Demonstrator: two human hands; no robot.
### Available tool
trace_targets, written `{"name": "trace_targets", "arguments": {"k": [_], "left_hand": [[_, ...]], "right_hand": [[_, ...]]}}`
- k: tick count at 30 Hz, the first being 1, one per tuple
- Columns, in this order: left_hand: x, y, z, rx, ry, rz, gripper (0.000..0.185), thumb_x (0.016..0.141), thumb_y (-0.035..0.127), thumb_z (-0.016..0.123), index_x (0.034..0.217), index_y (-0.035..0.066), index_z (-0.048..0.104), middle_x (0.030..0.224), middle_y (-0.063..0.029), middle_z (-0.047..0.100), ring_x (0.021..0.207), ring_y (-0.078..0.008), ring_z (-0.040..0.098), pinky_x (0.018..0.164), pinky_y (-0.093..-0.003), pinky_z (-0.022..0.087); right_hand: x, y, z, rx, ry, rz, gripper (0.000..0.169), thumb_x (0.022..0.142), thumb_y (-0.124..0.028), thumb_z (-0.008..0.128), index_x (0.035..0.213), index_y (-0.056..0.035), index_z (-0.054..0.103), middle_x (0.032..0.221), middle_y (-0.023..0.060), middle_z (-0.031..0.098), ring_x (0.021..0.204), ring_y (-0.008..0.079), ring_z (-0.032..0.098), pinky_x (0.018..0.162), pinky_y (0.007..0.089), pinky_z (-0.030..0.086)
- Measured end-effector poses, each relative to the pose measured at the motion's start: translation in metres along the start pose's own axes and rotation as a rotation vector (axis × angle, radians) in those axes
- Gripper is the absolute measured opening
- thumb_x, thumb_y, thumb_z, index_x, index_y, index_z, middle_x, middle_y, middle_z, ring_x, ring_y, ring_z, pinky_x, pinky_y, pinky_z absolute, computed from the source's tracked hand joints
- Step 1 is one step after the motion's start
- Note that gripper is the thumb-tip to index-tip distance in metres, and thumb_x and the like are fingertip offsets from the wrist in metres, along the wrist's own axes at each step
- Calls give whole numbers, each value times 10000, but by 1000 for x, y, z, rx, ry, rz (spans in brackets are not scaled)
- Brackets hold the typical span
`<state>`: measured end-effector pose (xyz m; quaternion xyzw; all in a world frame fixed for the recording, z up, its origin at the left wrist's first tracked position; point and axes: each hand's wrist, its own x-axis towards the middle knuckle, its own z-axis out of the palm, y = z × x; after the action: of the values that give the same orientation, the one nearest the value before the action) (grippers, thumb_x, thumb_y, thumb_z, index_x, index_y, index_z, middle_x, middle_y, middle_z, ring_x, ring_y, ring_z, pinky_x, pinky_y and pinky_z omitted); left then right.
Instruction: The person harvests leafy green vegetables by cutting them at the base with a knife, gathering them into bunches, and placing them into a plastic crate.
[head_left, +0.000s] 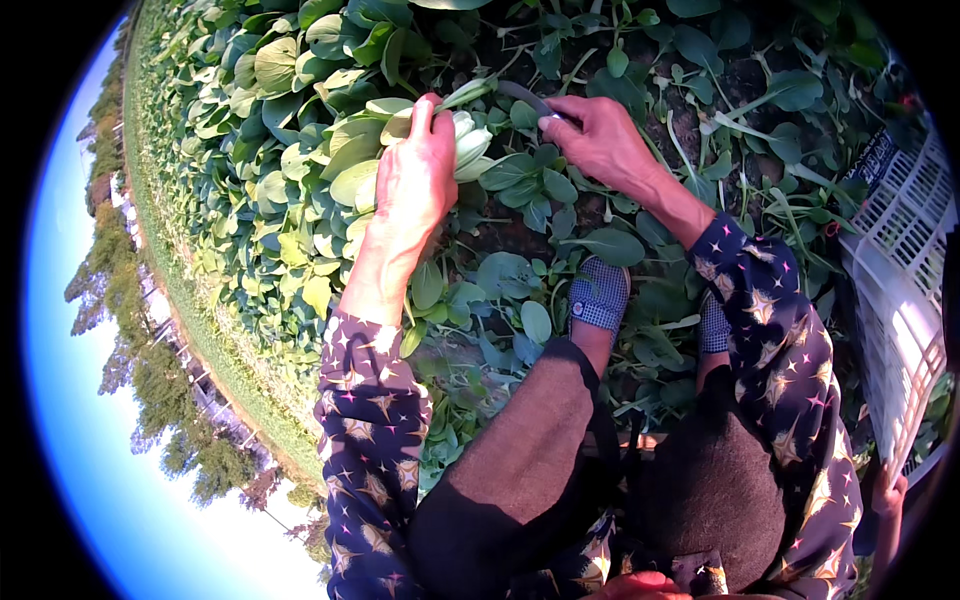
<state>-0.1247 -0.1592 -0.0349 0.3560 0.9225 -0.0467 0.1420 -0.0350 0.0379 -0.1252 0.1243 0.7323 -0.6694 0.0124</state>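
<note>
My left hand (417, 169) grips a few heads of bok choy (471, 142), their pale green stems pointing right and their leaves to the left. One slimmer bok choy head (469, 93) juts out past the thumb. In my right hand (596, 135) is a small knife with a curved, dark blade (525, 96). The blade tip is right at the cut end of that slim head; whether they touch I cannot tell. Most of the knife handle is hidden by my fingers.
Dense standing bok choy (292, 150) fills the left side. Loose leaves and stems (750, 127) litter the soil around my shoes (600, 292). At the right stands a white plastic crate (892, 300), with another person's hand (889, 495) at its lower edge.
</note>
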Motion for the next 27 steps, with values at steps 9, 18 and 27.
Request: {"name": "trace_targets", "arguments": {"k": [9, 18, 27], "left_hand": [[-50, 88, -53, -1444, -308, 120, 894, 526, 71, 848, 1360, 15, 531, 1434, -94, 485, 1271, -198, 507, 1080, -341, 391], [-73, 103, -5, -2272, -110, -262, 790, 669, 80, 772, 1381, -23, 447, 1242, -161, 618, 1101, -287, 646, 972, -411, 531], [-67, 110, 23, -2172, 56, -472, 613, 723, 31, 830, 1270, 7, 554, 1173, -72, 633, 1052, -187, 621, 935, -333, 509]], "right_hand": [[-83, -68, -71, 666, 40, 104, 329, 914, -153, 702, 1186, 22, 638, 948, 71, 716, 531, 16, 464, 427, 178, 366], [-90, -86, -58, 408, -31, 206, 318, 853, -242, 792, 998, -2, 640, 629, -57, 519, 481, 12, 440, 421, 189, 306], [-93, -65, -4, 4, 257, -74, 309, 865, -216, 770, 954, 3, 572, 677, 33, 517, 597, 99, 468, 533, 280, 430]]}}
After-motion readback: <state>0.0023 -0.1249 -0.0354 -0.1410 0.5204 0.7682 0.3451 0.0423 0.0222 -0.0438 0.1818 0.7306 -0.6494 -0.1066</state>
